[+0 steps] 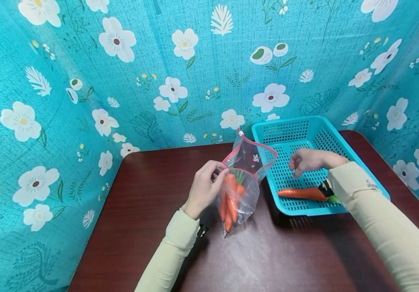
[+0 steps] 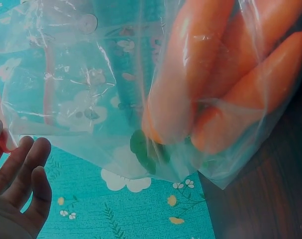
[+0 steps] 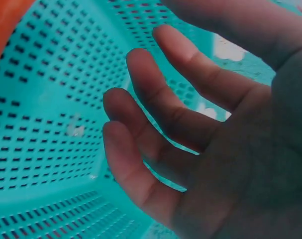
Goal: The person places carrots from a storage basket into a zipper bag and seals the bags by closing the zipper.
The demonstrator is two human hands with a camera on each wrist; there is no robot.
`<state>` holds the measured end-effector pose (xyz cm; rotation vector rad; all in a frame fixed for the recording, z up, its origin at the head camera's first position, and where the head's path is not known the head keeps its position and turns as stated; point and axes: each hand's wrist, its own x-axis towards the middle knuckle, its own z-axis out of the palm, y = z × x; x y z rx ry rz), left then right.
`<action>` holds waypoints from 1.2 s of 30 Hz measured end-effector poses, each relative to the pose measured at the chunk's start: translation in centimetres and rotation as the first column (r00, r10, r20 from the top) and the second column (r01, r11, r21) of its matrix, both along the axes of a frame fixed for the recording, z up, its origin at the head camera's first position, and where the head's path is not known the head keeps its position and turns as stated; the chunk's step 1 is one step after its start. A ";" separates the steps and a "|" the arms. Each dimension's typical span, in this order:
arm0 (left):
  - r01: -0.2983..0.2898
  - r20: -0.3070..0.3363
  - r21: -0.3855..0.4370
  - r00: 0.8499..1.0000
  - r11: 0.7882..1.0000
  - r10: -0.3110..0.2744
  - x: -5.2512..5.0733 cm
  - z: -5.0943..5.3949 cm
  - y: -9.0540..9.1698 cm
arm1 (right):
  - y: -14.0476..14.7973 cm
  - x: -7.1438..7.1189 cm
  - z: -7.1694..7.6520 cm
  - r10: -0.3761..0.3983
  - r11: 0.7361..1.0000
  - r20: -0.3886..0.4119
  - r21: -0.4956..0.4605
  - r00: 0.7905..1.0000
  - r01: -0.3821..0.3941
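My left hand (image 1: pixel 206 186) pinches the red-edged rim of a clear zip bag (image 1: pixel 249 198) between thumb and fingers. Several carrots (image 1: pixel 232 198) lie inside the bag, seen large through the plastic in the left wrist view, with a bit of green top. The bag's mouth gapes toward the back. Over the turquoise basket (image 1: pixel 286 207) hangs my right hand (image 1: pixel 308 159), its fingers loosely bent with nothing between them, as the right wrist view shows. One carrot (image 1: pixel 302 194) with a green top lies in the basket's near side, partly hidden by the right wrist.
Dark reddish-brown wood forms the table (image 1: pixel 151 194). A turquoise floral cloth (image 1: pixel 195 81) hangs behind it and at both sides. The basket stands at the table's back right, its left wall close to the bag.
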<state>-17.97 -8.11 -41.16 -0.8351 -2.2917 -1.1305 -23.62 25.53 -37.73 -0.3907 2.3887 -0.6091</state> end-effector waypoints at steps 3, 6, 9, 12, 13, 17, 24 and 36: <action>-0.002 -0.006 0.002 1.000 1.000 0.002 0.0 0.0 0.0 | 0.2 -0.1 -0.5 0.000 0.999 0.053 0.036 0.999 -0.002; -0.005 -0.007 -0.001 1.000 1.000 0.005 0.0 0.0 -0.1 | 0.4 -0.2 -1.0 0.014 0.997 0.093 0.077 0.996 -0.021; -0.007 -0.002 -0.005 1.000 1.000 0.007 0.0 0.0 -0.1 | 0.6 -0.3 -1.4 0.018 0.992 0.121 0.123 0.992 -0.033; -0.006 -0.003 -0.006 1.000 1.000 0.006 0.0 -0.1 -0.1 | 0.8 -0.2 -1.9 -0.034 0.980 0.133 0.198 0.991 0.007; -0.005 -0.005 -0.005 1.000 1.000 0.005 0.0 -0.1 -0.1 | 0.9 -0.1 -2.0 -0.057 0.975 0.133 0.220 0.989 0.027; 0.002 -0.011 -0.003 1.000 1.000 -0.002 -0.1 -0.2 -0.2 | 0.8 0.2 -2.4 -0.095 0.947 0.125 0.317 0.988 0.051; 0.010 -0.007 0.001 1.000 1.000 -0.010 0.0 -0.1 -0.2 | -0.1 0.1 -3.2 -0.085 0.904 0.130 0.427 0.988 0.022; 0.001 -0.007 0.002 1.000 1.000 -0.001 0.2 0.0 -0.3 | -0.4 0.0 -3.9 -0.029 0.904 0.110 0.427 0.994 -0.021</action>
